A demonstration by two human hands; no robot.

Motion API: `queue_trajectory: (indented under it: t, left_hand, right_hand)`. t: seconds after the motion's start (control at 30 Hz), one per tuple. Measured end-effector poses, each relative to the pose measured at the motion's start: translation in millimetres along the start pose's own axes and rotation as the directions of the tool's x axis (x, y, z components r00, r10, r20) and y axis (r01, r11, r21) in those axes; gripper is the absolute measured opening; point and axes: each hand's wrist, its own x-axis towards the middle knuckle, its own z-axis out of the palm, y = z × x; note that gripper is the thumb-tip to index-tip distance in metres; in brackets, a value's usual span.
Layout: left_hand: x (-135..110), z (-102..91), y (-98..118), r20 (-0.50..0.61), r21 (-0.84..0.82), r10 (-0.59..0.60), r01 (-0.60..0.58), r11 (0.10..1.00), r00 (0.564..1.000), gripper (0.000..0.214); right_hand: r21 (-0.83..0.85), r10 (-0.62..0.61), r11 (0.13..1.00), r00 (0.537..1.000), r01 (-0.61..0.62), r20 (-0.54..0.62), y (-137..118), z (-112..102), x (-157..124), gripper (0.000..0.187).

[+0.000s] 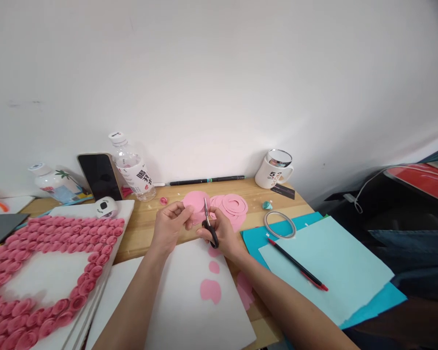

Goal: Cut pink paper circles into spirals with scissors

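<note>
My left hand (172, 219) pinches the edge of a round pink paper (196, 200) above the middle of the table. In my right hand (222, 233) are black-handled scissors (212, 235), their blades pointing away from me and lying against the right side of the paper. Just behind my right hand, several pink paper rings and circles (235, 204) lie in an overlapping pile. Below my hands a white board (190, 301) bears pink paper scraps (210, 290). Part of the scissor handles is hidden by my fingers.
Rolled pink paper flowers (91, 277) border a white panel at left. Behind it stand a phone (100, 175), a water bottle (133, 170) and a smaller bottle (56, 183). At right are a mug (273, 170), a metal ring (265, 224), a pen (295, 264) and pale blue paper (336, 267).
</note>
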Motion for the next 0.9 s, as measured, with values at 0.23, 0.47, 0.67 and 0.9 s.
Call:
queue_trajectory:
  t: [0.23, 0.47, 0.67, 0.9]
  left_hand:
    - [-3.4, 5.6, -2.7, 0.041, 0.057, -0.014, 0.011, 0.998, 0.999, 0.021]
    - [-2.4, 0.2, -7.4, 0.069, 0.133, -0.072, 0.062, 0.989, 0.995, 0.022]
    - [-1.4, -2.2, -7.9, 0.074, 0.137, -0.040, 0.029, 0.990, 0.996, 0.022]
    - [-2.0, -2.2, -3.2, 0.053, 0.167, 0.002, -0.011, 0.986, 0.999, 0.029]
  right_hand:
    - [-0.011, 0.017, 1.000, 1.000, -0.017, 0.007, -2.2, 2.3, -0.5, 0.063]
    - [0.062, -0.052, 0.997, 0.999, 0.051, 0.016, -8.0, 2.4, 0.0, 0.068]
    - [0.081, -0.025, 0.996, 1.000, 0.024, 0.016, -9.1, 1.8, 0.7, 0.068]
    - [0.042, -0.025, 0.999, 1.000, 0.024, 0.006, -10.9, 2.8, 0.1, 0.063]
